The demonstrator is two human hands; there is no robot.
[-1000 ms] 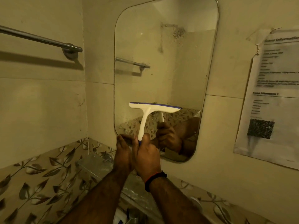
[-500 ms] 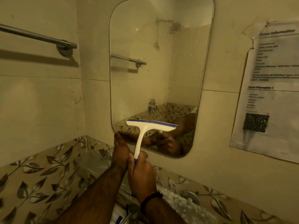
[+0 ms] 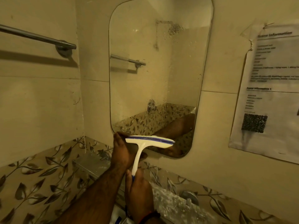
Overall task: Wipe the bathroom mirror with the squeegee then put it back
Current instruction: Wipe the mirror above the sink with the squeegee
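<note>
A rounded rectangular mirror (image 3: 160,65) hangs on the beige tiled wall, with smears and drops near its top and lower middle. A white squeegee (image 3: 150,141) with a blue blade lies across the mirror's bottom edge. My right hand (image 3: 139,189) grips the lower end of its handle. My left hand (image 3: 121,151) rests with straight fingers against the wall at the mirror's bottom left corner, partly behind the squeegee head. My forearms are reflected in the mirror's lower right.
A metal towel bar (image 3: 37,38) is fixed to the left wall. A printed paper sheet (image 3: 268,94) with a QR code is taped to the right of the mirror. A glass shelf (image 3: 92,164) and leaf-patterned tiles (image 3: 40,175) run below.
The squeegee has slid down the mirror from its lower middle to the bottom edge, and my right hand has dropped with it. My left hand stayed near the bottom left corner.
</note>
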